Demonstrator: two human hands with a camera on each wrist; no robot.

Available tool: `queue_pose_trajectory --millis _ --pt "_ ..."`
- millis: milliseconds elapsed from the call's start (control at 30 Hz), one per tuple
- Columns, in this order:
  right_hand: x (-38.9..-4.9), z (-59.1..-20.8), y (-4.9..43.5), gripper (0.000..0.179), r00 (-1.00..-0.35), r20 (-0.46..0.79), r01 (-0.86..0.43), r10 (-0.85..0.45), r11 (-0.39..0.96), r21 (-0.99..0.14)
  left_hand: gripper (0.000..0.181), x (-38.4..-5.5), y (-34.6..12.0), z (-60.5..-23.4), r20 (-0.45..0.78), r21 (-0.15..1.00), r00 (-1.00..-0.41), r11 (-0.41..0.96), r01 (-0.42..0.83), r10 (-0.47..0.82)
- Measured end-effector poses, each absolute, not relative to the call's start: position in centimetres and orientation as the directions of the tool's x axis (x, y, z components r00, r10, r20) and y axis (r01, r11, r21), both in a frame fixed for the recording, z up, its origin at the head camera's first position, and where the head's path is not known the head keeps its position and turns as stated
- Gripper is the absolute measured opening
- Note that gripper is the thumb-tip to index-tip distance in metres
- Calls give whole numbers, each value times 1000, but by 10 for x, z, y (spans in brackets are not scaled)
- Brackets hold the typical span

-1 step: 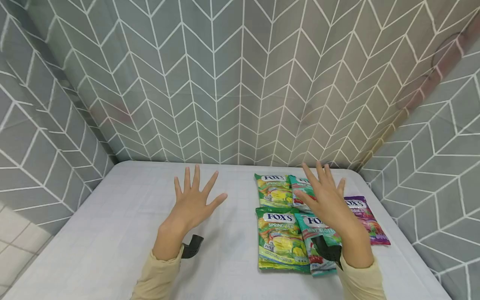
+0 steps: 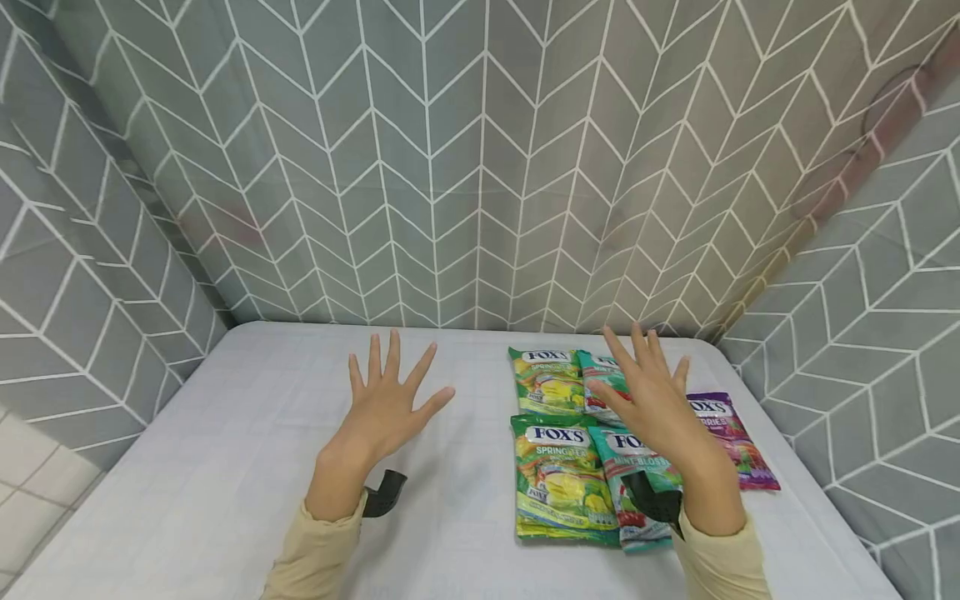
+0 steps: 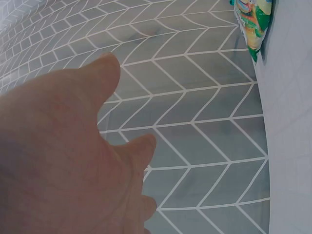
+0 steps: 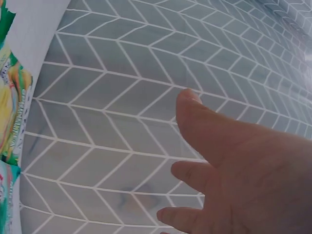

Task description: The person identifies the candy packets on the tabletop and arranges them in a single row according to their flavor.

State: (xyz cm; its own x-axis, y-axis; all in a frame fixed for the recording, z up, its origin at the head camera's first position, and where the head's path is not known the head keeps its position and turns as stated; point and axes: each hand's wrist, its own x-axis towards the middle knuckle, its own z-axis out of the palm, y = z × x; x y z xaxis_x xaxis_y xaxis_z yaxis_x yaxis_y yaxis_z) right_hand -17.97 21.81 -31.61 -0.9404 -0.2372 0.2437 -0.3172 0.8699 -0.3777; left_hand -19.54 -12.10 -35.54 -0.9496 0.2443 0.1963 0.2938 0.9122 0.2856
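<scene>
In the head view my left hand (image 2: 384, 408) is held with its fingers spread over the left half of the white table, holding nothing. My right hand (image 2: 652, 400), fingers spread too, hovers above the candy bags on the right and partly hides them. Two yellow-green Spring Tea bags, a front one (image 2: 566, 479) and a back one (image 2: 547, 383), lie one behind the other. Beside them are a front teal Mint Blossom bag (image 2: 637, 467) and a back teal bag (image 2: 600, 379). A purple berries bag (image 2: 738, 442) lies to the right of my right hand.
White cloth covers the table (image 2: 247, 433). Grey chevron-patterned curtains (image 2: 450, 167) stand behind it and at both sides. A tiled patch (image 2: 45, 492) shows at the lower left. Each wrist wears a black mount, one of them on the left wrist (image 2: 384, 493).
</scene>
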Motion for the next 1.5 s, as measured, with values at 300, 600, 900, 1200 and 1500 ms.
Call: queue_pose_trajectory --millis 300,600,900,1200,1500 --pt "-184 -321 221 79 -948 207 -309 -244 861 -403 76 -195 -118 -355 187 300 -951 907 296 248" --pt "-185 -319 221 78 -930 263 -353 -258 830 -433 73 -199 -114 -351 206 352 -941 877 328 269" --pt "-183 -324 231 77 -925 247 -376 -289 798 -472 71 -197 -99 -362 153 392 -942 856 336 299" --pt "-172 -357 256 71 -944 149 -331 -295 847 -417 65 -193 -56 -375 -25 556 -946 791 255 323" --pt "-159 -379 300 72 -977 90 -215 -196 899 -382 55 -196 16 -385 -4 676 -850 627 386 527"
